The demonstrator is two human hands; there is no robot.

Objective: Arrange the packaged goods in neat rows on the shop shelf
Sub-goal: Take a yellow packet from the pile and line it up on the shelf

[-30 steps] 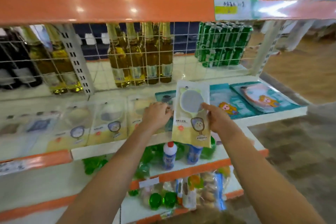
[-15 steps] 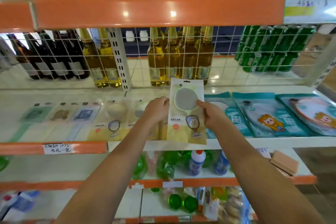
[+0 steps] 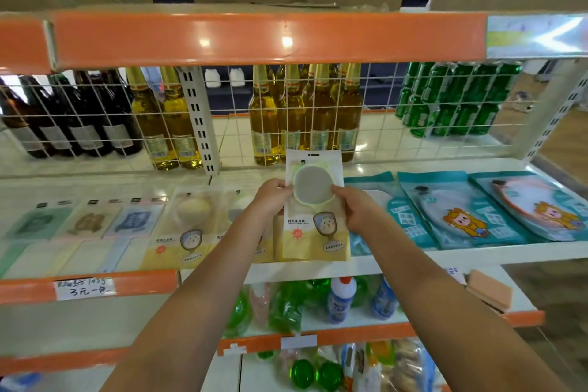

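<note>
**Mirror packet held upright over the middle shelf**

The white shelf carries flat packets. From the left lie three pale packets, green, tan and blue, then a yellow mirror packet lying flat. Behind the wire grid stand four dark bottles, two yellow bottles, then a cluster of more yellow ones.

The left hand pinches the left edge of the held mirror packet, and the right hand grips its right edge. The packet stands upright, its bottom edge at the shelf's front lip, between the yellow row and three teal packets on the right.

Since half a second ago, the hands keep the same hold and the packet sits slightly lower against the shelf front.
</note>
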